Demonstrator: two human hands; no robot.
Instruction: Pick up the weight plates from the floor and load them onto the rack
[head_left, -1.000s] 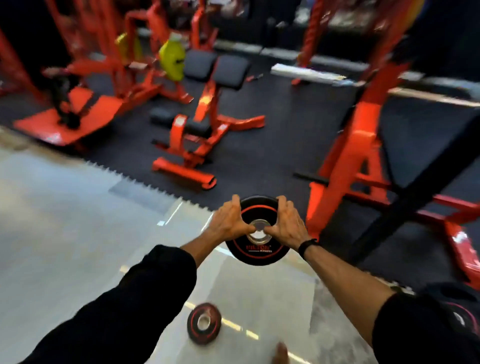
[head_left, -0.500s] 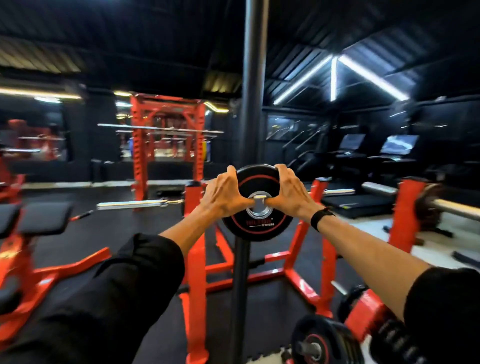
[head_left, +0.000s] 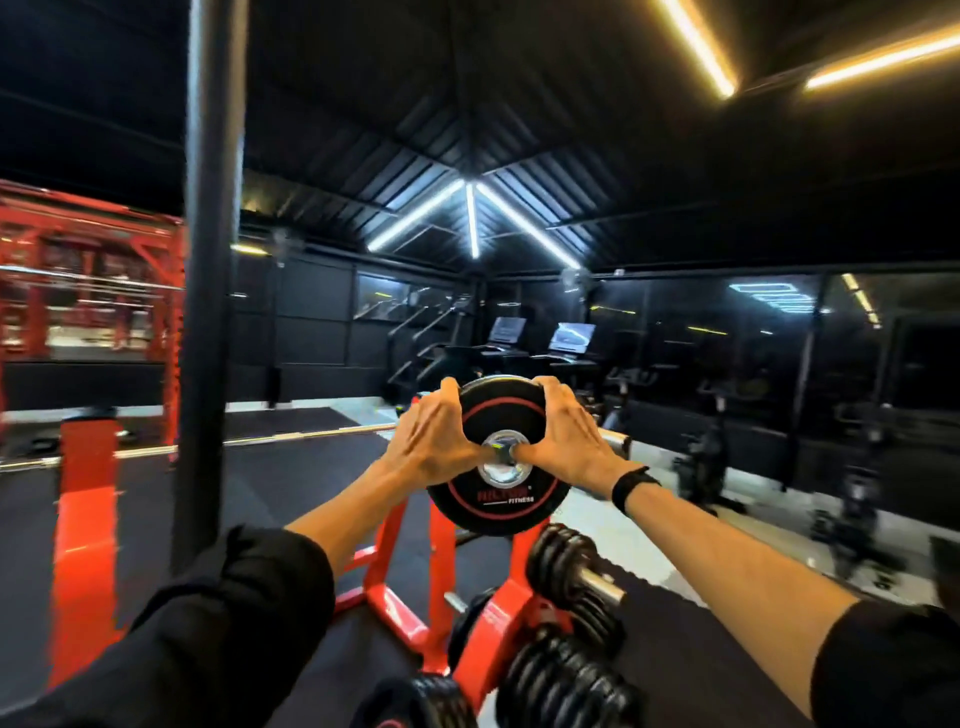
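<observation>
1. Weight plate (head_left: 496, 470): a black disc with a red ring and a metal centre hub. It is held upright at arm's length, its printed face towards the camera, and lettering reading "FITNESS" shows below the hub.
2. Left hand (head_left: 431, 441): it grips the plate's left edge. The fingers curl over the upper rim and the thumb reaches in to the hub.
3. Right hand (head_left: 563, 441): it grips the plate's right edge in mirror fashion, fingers over the upper rim and thumb at the hub. A black wristband (head_left: 634, 488) sits on this wrist.
4. Both thumbs meet at the centre hole. Whether a peg passes through the hole cannot be told, as the thumbs cover it.
5. Rack (head_left: 410, 566): a red steel frame stands directly below and behind the plate. The plate's lower rim is above the frame's upper members; contact cannot be confirmed.
6. Loaded plates (head_left: 566, 577): a stack of black discs sits on a chrome peg (head_left: 602, 584) on the right side of the rack. A second stack (head_left: 561, 686) sits lower, near the bottom edge of the view.
7. Black pole (head_left: 210, 280): a vertical post stands left of the arms, in front of a red upright (head_left: 85, 545).
8. Floor (head_left: 291, 478): dark matting under the rack.
9. Background: treadmill screens (head_left: 571, 336) are lit against the dark far wall.
</observation>
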